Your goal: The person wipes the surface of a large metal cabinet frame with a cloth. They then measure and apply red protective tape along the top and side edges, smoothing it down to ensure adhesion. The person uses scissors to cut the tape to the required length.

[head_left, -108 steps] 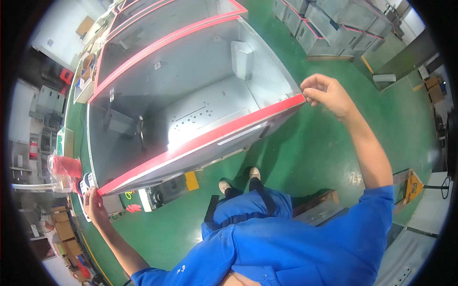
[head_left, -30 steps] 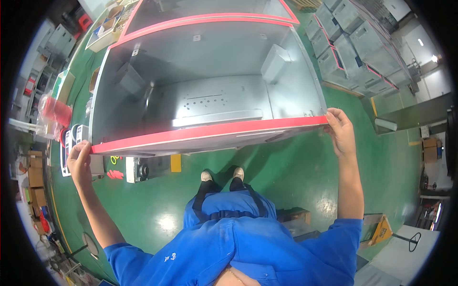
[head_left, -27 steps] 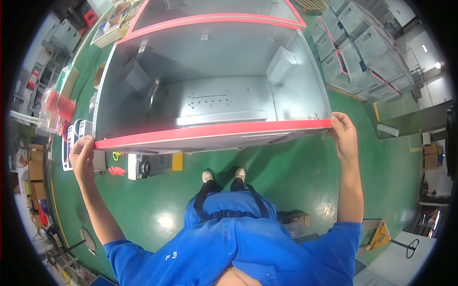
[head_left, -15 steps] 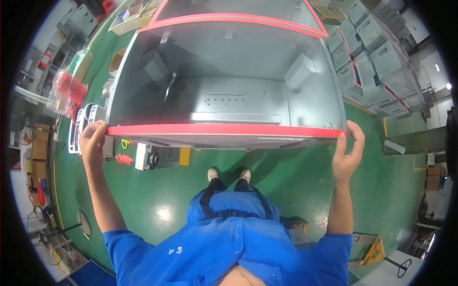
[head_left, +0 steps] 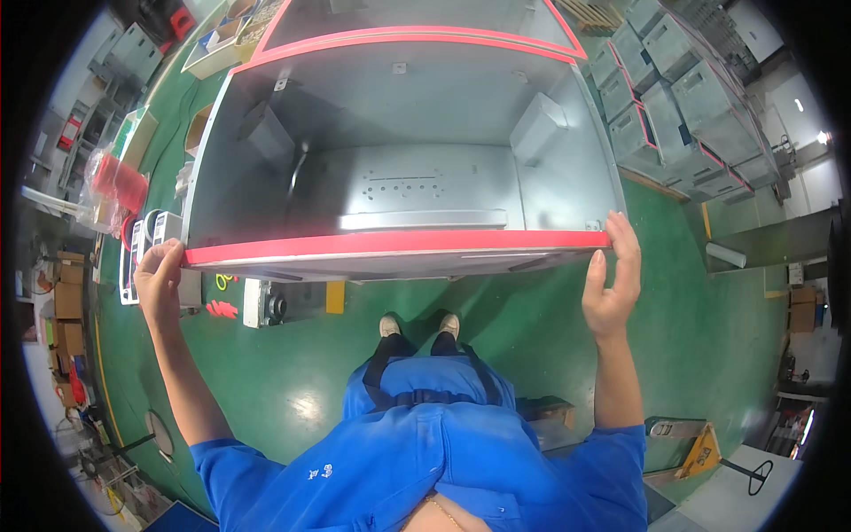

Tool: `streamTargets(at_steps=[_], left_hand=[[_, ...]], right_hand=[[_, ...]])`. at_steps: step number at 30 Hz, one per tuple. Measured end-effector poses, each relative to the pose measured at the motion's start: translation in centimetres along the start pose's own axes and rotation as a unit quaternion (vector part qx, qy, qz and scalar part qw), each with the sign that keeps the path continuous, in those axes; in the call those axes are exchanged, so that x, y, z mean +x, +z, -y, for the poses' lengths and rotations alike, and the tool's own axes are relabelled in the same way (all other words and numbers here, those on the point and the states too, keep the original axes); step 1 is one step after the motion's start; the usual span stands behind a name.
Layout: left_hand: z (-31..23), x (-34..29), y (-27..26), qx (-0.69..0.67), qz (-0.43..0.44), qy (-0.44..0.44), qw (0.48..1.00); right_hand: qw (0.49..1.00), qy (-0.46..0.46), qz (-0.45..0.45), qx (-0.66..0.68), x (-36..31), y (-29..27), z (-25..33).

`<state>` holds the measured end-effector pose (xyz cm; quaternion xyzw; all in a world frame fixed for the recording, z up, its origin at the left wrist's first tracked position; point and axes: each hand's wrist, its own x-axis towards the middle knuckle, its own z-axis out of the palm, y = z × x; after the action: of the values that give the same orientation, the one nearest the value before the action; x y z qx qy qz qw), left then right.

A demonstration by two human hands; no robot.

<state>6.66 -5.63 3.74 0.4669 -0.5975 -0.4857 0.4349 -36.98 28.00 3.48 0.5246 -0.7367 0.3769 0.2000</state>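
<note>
An open sheet-metal cabinet (head_left: 425,182) faces up before me, with red edging strips around its rim. Along its near edge runs a red strip (head_left: 399,240). My left hand (head_left: 160,270) pinches this strip at the left corner, thumb and fingers closed together. At the right corner, my right hand (head_left: 613,288) rests against the edge, its thumb at the front and its stretched fingers by the side wall, apart from each other. Inside, the cabinet has small brackets and a panel with a row of holes.
Another red-edged cabinet (head_left: 425,19) adjoins beyond. Stacked metal boxes (head_left: 683,106) stand far right. Left on the green floor lie a red wrapped roll (head_left: 120,182), red gloves (head_left: 222,309) and a white device (head_left: 264,304). A yellow pallet jack (head_left: 700,452) is at lower right.
The cabinet sits slightly further left in view. My left hand still pinches the left corner; my right hand has shifted in against the right corner, its fingers straighter along the side.
</note>
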Motion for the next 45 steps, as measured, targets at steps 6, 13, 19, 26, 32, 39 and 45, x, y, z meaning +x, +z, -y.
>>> streamTargets(at_steps=[6,13,19,26,32,39,45], left_hand=[[-0.1,0.0,-0.2,-0.01,0.004,-0.006,1.0],[-0.7,-0.4,0.7,0.013,0.011,0.005,1.0],[-0.5,-0.5,0.6,-0.002,0.012,0.003,1.0],[-1.3,-0.9,1.4,-0.006,-0.002,-0.007,1.0],[-1.7,-1.2,1.6,-0.01,0.007,-0.004,1.0],[-1.5,-1.3,1.4,-0.038,0.033,0.001,0.999],[-1.7,-1.4,1.8,-0.015,0.019,0.021,1.0]], right_hand=[[0.998,-0.036,0.018,-0.038,-0.3,0.4,0.4],[0.995,-0.082,0.038,-0.041,-0.2,1.6,1.7],[0.991,-0.114,0.05,-0.038,0.4,2.5,3.3],[0.984,-0.151,0.075,-0.065,-0.1,3.7,4.0],[0.985,-0.138,0.085,-0.059,-0.2,3.7,4.1],[0.99,-0.123,0.069,-0.024,-0.1,4.0,5.1],[0.982,-0.156,0.104,0.029,1.9,5.6,9.1]])
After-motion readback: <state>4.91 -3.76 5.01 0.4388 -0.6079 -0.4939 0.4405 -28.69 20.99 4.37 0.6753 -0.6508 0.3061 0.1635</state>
